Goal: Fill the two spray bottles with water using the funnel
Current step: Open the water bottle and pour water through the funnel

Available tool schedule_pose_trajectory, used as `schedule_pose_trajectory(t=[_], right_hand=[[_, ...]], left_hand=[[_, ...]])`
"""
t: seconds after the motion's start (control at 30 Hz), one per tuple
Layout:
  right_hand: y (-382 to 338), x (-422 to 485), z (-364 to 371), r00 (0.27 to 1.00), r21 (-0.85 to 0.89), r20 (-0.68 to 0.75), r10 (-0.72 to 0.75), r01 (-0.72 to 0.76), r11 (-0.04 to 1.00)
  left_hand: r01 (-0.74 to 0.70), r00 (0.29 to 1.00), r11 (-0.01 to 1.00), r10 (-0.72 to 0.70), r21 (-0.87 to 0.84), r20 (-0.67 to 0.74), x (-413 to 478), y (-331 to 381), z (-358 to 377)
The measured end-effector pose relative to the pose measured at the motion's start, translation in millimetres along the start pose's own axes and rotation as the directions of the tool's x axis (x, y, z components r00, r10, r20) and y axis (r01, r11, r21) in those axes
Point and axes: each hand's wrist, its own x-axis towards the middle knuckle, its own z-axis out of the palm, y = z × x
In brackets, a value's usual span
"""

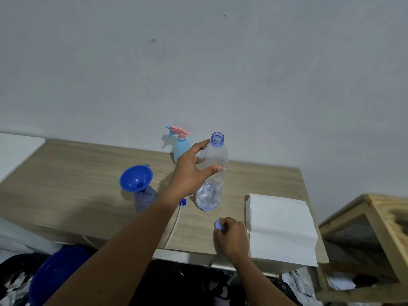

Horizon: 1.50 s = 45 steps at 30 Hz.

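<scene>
From the water bottle (209, 195), the funnel (136, 178) sits in the clear spray bottle (144, 199) at nine o'clock, probably mid-fill. The blue spray bottle (182, 146) at eleven wears its head. My left hand (189, 171) grasps the water bottle; my right hand (230, 236) pinches its cap (218, 225).

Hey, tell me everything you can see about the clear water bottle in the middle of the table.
The water bottle is clear, ribbed plastic with a blue-tinted threaded neck. Its mouth is open and uncapped. It stands upright on the wooden table, with water filling roughly its bottom third. The left hand holds it round the upper body, thumb in front, fingers behind. The right hand, nearer the camera, pinches a small blue cap, apart from the bottle.
</scene>
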Motion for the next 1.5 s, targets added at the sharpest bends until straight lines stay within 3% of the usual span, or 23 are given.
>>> schedule_pose_trajectory(t=[0.13,0.3,0.5,0.67,0.83,0.93,1.07,1.17,1.3,1.37,1.5], right_hand=[[4.7,4.8,0.2,0.994,-0.037,0.005,-0.109,0.109,0.993],[-37.3,10.3,-32.8,0.957,0.303,-0.177,-0.230,0.276,0.912],[-109.6,21.3,-62.7,0.890,0.463,-0.228,-0.395,0.456,0.760],[-127.3,22.6,-54.2,0.886,0.555,-0.270,-0.376,0.463,0.691],[-130.5,28.2,-45.3,0.866,0.520,-0.339,-0.366,0.497,0.694],[-129.0,33.2,-46.1,0.847,0.513,-0.379,-0.373,0.528,0.677],[-133.5,30.3,-47.5,0.801,0.468,-0.430,-0.416,0.592,0.656],[-145.4,25.1,-49.0,0.772,0.439,-0.416,-0.481,0.634,0.637],[-163.5,11.4,-43.5,0.769,0.373,-0.337,-0.544,0.639,0.673],[-171.9,2.7,-39.1,0.780,0.342,-0.290,-0.554,0.626,0.701],[-180.0,-12.2,-24.0,0.807,0.275,-0.155,-0.570,0.589,0.760]], left_hand=[[0.002,1.000,1.000,-0.002,0.002,0.004,0.3,0.5,0.1],[0.014,1.000,1.000,-0.014,0.002,0.003,-1.7,0.6,-0.6],[0.000,1.000,0.997,0.002,0.071,-0.028,-0.4,1.6,0.0],[-0.010,0.999,0.987,0.015,0.162,-0.033,3.8,8.2,-6.5],[-0.019,1.000,0.984,0.020,0.180,0.000,-3.0,16.0,-14.0],[-0.048,0.991,0.978,0.073,0.205,-0.116,-20.8,14.0,-38.6],[-0.129,0.891,0.933,0.258,0.336,-0.373,-53.8,-12.4,-98.0],[0.023,0.887,0.908,0.174,0.418,-0.428,-68.7,-39.3,-133.5],[0.222,0.938,0.883,-0.076,0.415,-0.339,-71.7,-72.7,-160.6],[0.240,0.954,0.901,-0.150,0.361,-0.258,-69.9,-86.7,-166.7],[0.188,0.977,0.944,-0.151,0.271,-0.150,-61.7,-105.5,-173.2]])
